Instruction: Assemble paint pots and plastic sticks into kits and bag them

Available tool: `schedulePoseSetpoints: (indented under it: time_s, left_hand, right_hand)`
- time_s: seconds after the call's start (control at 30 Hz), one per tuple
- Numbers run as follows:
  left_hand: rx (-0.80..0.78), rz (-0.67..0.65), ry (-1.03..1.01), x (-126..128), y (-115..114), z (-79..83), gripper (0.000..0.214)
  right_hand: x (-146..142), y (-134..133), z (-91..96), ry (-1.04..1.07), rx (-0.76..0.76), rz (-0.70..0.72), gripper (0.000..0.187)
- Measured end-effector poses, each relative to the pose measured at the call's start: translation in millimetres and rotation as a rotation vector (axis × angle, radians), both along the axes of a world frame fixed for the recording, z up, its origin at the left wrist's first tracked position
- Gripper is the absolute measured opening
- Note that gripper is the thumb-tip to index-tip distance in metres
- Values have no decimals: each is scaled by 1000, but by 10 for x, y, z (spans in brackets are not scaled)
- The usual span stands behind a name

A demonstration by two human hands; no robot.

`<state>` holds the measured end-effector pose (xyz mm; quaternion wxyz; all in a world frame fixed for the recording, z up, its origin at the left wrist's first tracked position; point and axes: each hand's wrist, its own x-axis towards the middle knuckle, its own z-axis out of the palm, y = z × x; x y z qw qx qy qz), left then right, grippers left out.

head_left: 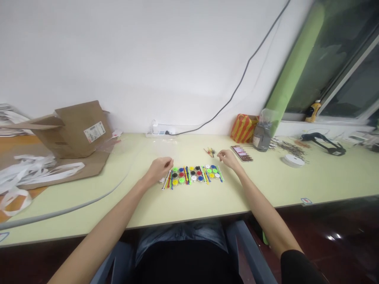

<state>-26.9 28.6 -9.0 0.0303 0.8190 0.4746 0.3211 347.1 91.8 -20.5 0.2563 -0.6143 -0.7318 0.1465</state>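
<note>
Rows of small round coloured caps (pixel 193 173) in yellow, green, blue, red, black and white lie on the pale green table. Thin coloured plastic arrows (pixel 187 175) stand in bunches between and beside the caps. My left hand (pixel 160 167) is closed at the left end of the rows, just above the leftmost arrows. Its fingertips are pressed together, and anything in them is too small to tell. At the back right end, my right hand (pixel 227 157) is closed in a pinch near a small pile of loose arrows (pixel 211 152). What the pinch holds cannot be made out.
A phone (pixel 242 153) lies right of my right hand, before a red-yellow striped bag (pixel 243 128) and a dark container (pixel 261 136). Further right are a white roll (pixel 293 160) and a black strap (pixel 324 142). A cardboard box (pixel 75 132) and grey hose (pixel 74 208) occupy the left.
</note>
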Motion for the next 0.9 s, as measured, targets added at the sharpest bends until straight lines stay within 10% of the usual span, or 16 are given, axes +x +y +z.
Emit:
schedulePoseSetpoints:
  time_s: [0.53, 0.67, 0.9]
  left_hand:
    - [18, -13, -35, -22, -18, 3, 37]
    - [-5, -43, -77, 49, -55, 32, 32]
    - [-52, -76, -226, 149, -100, 14, 34]
  right_hand:
    - [-812, 237, 141, -89, 114, 27, 20]
    - [-1106, 43, 241, 270, 154, 286, 26]
    - [-1594, -412, 218, 849, -193, 659, 39]
